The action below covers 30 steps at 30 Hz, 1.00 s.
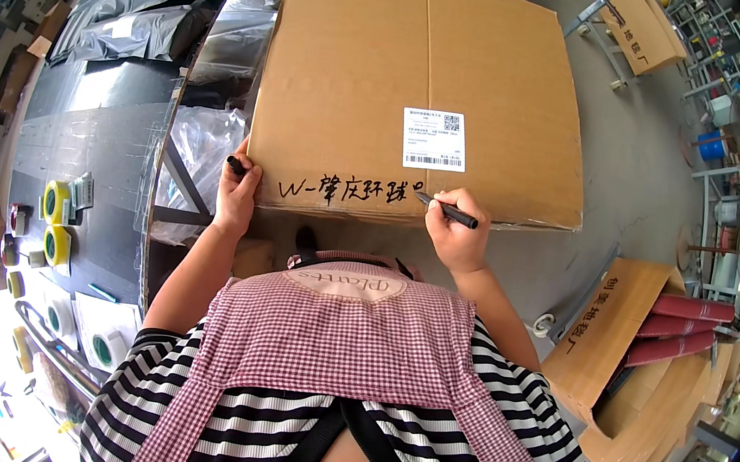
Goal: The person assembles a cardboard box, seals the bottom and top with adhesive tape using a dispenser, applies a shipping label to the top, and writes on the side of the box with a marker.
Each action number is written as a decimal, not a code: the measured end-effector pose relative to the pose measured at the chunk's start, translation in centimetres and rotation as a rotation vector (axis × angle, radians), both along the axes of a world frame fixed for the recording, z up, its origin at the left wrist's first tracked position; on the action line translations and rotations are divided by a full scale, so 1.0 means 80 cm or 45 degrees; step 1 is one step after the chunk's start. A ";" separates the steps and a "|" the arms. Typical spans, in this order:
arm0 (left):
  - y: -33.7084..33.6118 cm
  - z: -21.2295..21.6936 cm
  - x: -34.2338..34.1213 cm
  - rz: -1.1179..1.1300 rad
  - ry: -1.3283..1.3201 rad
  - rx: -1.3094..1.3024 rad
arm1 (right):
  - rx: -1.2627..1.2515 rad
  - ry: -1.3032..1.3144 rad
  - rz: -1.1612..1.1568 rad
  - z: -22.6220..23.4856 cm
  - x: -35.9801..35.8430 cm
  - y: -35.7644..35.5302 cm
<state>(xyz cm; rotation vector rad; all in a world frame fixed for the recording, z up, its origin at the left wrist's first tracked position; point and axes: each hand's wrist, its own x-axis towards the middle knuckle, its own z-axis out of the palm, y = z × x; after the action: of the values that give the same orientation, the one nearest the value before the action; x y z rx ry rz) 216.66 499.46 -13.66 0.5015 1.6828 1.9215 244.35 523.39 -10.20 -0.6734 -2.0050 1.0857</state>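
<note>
Looks like the labelling is well underway: the big closed brown cardboard box (pixel 421 88) sits right in front of the person, white printed sticker (pixel 434 139) already on top, and a line of black handwriting runs along most of its near edge. Right hand (pixel 454 233) is gripping a black marker pen (pixel 448 209), tip at the end of the line, so I'd guess only a few strokes remain. Left hand (pixel 236 195) steadies the near edge, pinching what looks like the small black pen cap (pixel 236 164).

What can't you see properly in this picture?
- Head view: the front of the box faces away from the camera.
- The left hand hides most of the small black thing it holds.
- The right hand hides the back end of the marker.
- The tape rolls at the left are bent and blurred by the fisheye rim.
</note>
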 end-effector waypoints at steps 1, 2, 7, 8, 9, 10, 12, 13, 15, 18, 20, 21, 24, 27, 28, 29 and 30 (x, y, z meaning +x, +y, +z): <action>0.000 0.000 0.001 0.012 -0.027 -0.009 | 0.015 -0.015 0.004 0.002 -0.001 0.000; 0.000 0.001 0.001 0.012 -0.027 -0.009 | 0.030 -0.029 0.008 0.003 -0.001 0.000; 0.000 0.003 0.003 0.006 -0.029 -0.018 | -0.054 -0.063 0.006 -0.001 0.005 0.003; -0.001 0.003 0.003 0.006 -0.028 -0.017 | -0.064 -0.063 0.010 0.000 0.006 0.003; -0.001 0.005 0.004 0.021 -0.061 -0.041 | -0.064 -0.062 0.009 0.000 0.007 0.003; 0.000 0.006 0.004 0.037 -0.095 -0.065 | -0.081 -0.054 0.009 0.000 0.008 0.003; 0.001 0.006 0.004 0.029 -0.077 -0.049 | -0.097 -0.045 0.007 0.002 0.007 0.001; 0.001 0.006 0.003 0.022 -0.059 -0.034 | -0.104 -0.024 0.019 0.003 0.005 -0.001; 0.002 0.004 0.003 0.030 -0.034 -0.013 | -0.110 -0.002 0.031 0.005 0.003 -0.002; -0.002 0.003 0.001 0.032 -0.026 -0.024 | -0.036 -0.033 0.094 0.006 0.002 -0.001; -0.002 0.002 0.001 0.024 -0.044 -0.054 | -0.086 -0.069 0.031 0.004 0.005 0.000; 0.001 0.006 0.004 0.033 -0.032 -0.069 | -0.086 -0.069 0.032 0.004 0.006 0.002; 0.004 0.007 0.003 0.035 0.004 -0.080 | -0.045 -0.062 0.001 0.002 0.008 0.008; 0.005 0.012 0.004 0.048 -0.036 -0.076 | 0.055 0.074 0.134 0.002 0.007 0.007; 0.005 0.013 0.005 0.059 -0.069 -0.079 | -0.045 0.009 0.101 0.012 0.006 0.002; 0.005 0.013 0.006 0.070 -0.101 -0.081 | -0.145 -0.056 0.068 0.016 0.004 0.000; 0.006 0.014 0.006 0.063 -0.094 -0.065 | -0.144 -0.056 0.067 0.014 0.005 0.001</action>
<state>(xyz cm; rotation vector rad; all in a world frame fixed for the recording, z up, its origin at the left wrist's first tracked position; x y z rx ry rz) 217.10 499.91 -12.55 0.3682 1.7067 1.9033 244.74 523.44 -9.08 -0.7122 -2.0202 1.2328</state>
